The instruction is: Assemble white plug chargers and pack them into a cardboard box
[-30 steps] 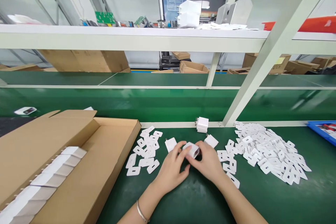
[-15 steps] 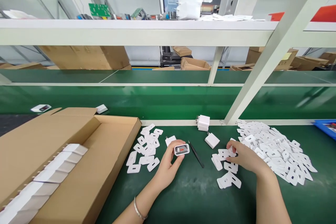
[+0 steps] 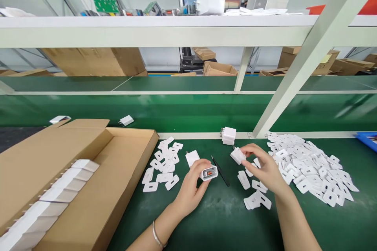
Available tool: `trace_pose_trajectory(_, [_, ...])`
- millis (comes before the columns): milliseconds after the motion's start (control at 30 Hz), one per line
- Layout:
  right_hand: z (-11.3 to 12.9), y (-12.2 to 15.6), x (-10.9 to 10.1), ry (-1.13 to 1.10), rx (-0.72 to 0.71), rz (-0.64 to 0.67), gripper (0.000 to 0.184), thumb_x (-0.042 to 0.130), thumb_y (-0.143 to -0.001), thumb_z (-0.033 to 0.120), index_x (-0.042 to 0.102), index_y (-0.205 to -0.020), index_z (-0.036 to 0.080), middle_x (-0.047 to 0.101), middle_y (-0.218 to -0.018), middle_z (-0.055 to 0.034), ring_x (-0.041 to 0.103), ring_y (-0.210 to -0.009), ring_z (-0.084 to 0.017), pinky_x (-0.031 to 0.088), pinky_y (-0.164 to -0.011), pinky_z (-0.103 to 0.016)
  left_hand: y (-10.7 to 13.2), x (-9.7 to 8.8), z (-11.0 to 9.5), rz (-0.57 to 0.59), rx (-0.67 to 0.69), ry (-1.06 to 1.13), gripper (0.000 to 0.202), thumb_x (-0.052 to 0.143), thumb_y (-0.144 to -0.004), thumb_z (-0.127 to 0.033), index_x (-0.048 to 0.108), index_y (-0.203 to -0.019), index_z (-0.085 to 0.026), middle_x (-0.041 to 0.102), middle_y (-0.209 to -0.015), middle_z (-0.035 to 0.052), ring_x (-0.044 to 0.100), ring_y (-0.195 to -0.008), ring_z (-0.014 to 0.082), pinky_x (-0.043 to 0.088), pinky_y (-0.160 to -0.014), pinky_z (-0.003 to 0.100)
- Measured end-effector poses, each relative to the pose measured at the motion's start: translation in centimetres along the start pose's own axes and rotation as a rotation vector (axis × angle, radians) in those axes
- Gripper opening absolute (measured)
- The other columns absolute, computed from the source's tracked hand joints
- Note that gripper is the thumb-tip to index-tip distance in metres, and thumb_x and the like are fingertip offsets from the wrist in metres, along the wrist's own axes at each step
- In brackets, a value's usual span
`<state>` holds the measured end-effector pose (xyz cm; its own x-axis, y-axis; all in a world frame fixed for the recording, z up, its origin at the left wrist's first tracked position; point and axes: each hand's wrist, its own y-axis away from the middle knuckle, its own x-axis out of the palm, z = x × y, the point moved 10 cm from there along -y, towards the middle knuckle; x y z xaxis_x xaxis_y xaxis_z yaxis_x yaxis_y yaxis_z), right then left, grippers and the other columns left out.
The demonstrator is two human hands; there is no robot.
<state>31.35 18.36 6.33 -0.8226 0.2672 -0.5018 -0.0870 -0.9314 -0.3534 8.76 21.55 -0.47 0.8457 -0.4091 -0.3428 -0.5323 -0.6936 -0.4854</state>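
Note:
My left hand (image 3: 191,188) grips a white charger housing (image 3: 209,173) whose open end faces me, with inner parts and a bit of orange showing. Thumb and fingers of my right hand (image 3: 266,170) close on the right end of another white charger (image 3: 237,156), which appears to rest on the green bench. Just below that hand lie loose white cover plates (image 3: 255,200) with small slots. A third charger (image 3: 192,157) lies behind my left hand. Black tweezers (image 3: 220,170) lie between the hands.
At left stands a cardboard box (image 3: 129,188) with a row of white chargers (image 3: 63,192) inside. Several cover plates (image 3: 166,162) lie beside it, and a large pile (image 3: 312,168) spreads at right. A slanted white post (image 3: 306,59) rises behind. More chargers (image 3: 228,135) sit at the back edge.
My right hand has moved from the small group of cover plates up and left to the charger. My left hand has shifted slightly right and down, with its housing tilted.

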Motion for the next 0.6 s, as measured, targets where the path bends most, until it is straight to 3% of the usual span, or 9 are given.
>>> trace_pose_trajectory(100, [2.5, 0.4, 3.3, -0.116, -0.112, 0.035, 0.02, 0.071, -0.096, 0.034, 0.074, -0.115, 0.032, 0.066, -0.102, -0.0044, 0.063, -0.091, -0.022, 0.055, -0.084, -0.038, 0.1, 0.5, 0.0, 0.024, -0.016, -0.011, 0.029, 0.049, -0.107, -0.02, 0.052, -0.134, -0.03, 0.059, -0.136, 0.0118, 0.061, -0.127, 0.028, 0.053, -0.102, 0.042])
trace_pose_trajectory(267, [3.3, 1.6, 8.1, -0.091, -0.148, 0.118, 0.028, 0.071, -0.097, 0.029, 0.075, -0.124, 0.034, 0.062, -0.104, -0.0052, 0.065, -0.092, -0.022, 0.058, -0.08, -0.037, 0.5, 0.9, 1.0, 0.032, -0.127, 0.068, 0.03, 0.047, -0.109, -0.027, 0.049, -0.139, -0.03, 0.056, -0.138, 0.0123, 0.056, -0.132, 0.0282, 0.051, -0.108, 0.045])
trace_pose_trajectory(467, [3.8, 2.4, 9.2, -0.018, -0.304, 0.076, 0.041, 0.068, -0.1, 0.028, 0.067, -0.138, 0.042, 0.056, -0.102, -0.0034, 0.058, -0.081, -0.019, 0.055, -0.071, -0.034, 0.9, 1.3, 0.4, 0.112, -0.153, 0.196, 0.038, 0.045, -0.11, -0.041, 0.043, -0.146, -0.03, 0.049, -0.146, 0.0126, 0.05, -0.137, 0.0291, 0.044, -0.116, 0.047])
trace_pose_trajectory(600, [3.8, 2.6, 9.8, -0.02, -0.313, 0.096, 0.042, 0.066, -0.101, 0.029, 0.065, -0.14, 0.045, 0.051, -0.1, -0.0028, 0.056, -0.083, -0.019, 0.054, -0.072, -0.034, 1.0, 1.0, 0.7, 0.069, -0.195, 0.227, 0.034, 0.034, -0.113, -0.042, 0.047, -0.142, -0.029, 0.051, -0.144, 0.0109, 0.048, -0.138, 0.0275, 0.04, -0.119, 0.046])
